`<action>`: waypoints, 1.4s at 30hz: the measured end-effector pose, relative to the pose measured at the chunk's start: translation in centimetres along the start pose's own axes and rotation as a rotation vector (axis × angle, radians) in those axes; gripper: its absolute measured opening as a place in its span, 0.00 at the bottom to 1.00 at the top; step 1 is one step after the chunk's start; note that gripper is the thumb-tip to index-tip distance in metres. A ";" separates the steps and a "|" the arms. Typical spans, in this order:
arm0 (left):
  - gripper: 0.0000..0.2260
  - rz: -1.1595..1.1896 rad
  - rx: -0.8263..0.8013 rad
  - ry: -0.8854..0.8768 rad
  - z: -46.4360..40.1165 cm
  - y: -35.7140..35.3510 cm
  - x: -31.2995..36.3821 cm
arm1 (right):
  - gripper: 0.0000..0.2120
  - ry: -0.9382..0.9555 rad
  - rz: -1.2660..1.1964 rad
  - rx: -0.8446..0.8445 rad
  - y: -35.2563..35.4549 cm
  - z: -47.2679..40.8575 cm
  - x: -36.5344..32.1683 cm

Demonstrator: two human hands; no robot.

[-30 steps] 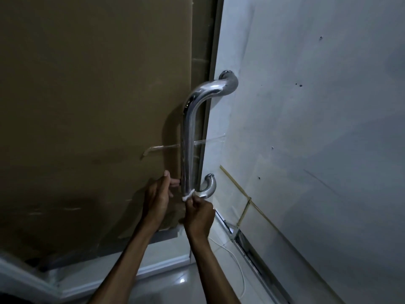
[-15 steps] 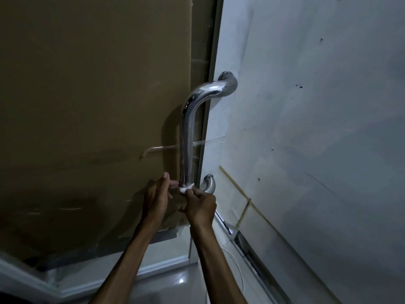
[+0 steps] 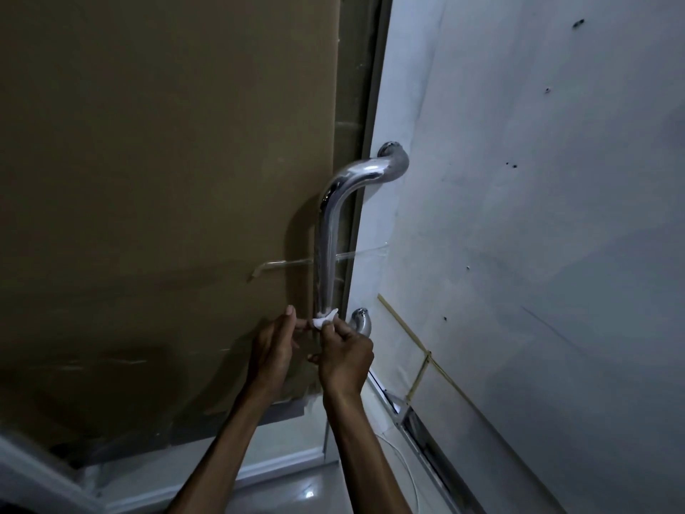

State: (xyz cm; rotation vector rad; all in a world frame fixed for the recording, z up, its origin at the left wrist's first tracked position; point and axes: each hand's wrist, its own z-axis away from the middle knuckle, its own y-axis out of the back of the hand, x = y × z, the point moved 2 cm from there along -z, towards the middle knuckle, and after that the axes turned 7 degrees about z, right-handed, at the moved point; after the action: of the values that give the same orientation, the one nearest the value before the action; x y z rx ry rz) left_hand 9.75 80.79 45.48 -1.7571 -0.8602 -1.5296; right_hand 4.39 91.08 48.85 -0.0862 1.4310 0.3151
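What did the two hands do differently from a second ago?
The right hand, pinching the white scrap, slid a little up the handle from its lower bend. The left hand moved closer, its fingertips now by the scrap. Nothing was let go; handle and clear tape stayed put.

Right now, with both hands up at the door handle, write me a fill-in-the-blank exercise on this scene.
1. The right hand pinches a small ____ scrap against the handle.
2. The left hand reaches to the same spot, at the ____ end of the handle.
3. The sheet covering the door to the left of the handle is ____ in colour.

Missing words: white; lower; brown.
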 end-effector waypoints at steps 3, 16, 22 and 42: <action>0.22 0.014 -0.006 0.009 0.0 0.0 0.2 | 0.08 -0.021 -0.009 -0.009 -0.1 0.5 0.1; 0.17 0.035 -0.039 0.012 -1.9 -0.6 3.2 | 0.06 0.079 -0.099 -0.069 1.0 0.2 -4.2; 0.17 0.108 -0.056 -0.021 -4.0 -1.1 6.1 | 0.06 0.111 -0.051 -0.033 0.8 0.2 -5.7; 0.17 0.064 -0.115 -0.128 -4.6 -0.1 8.9 | 0.08 0.202 -0.125 -0.054 1.5 1.0 -12.4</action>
State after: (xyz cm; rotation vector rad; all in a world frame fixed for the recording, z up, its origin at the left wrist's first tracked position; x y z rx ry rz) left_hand 7.98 77.66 54.86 -1.9643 -0.7830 -1.4641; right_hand 3.61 90.73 61.39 -0.2570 1.6092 0.2471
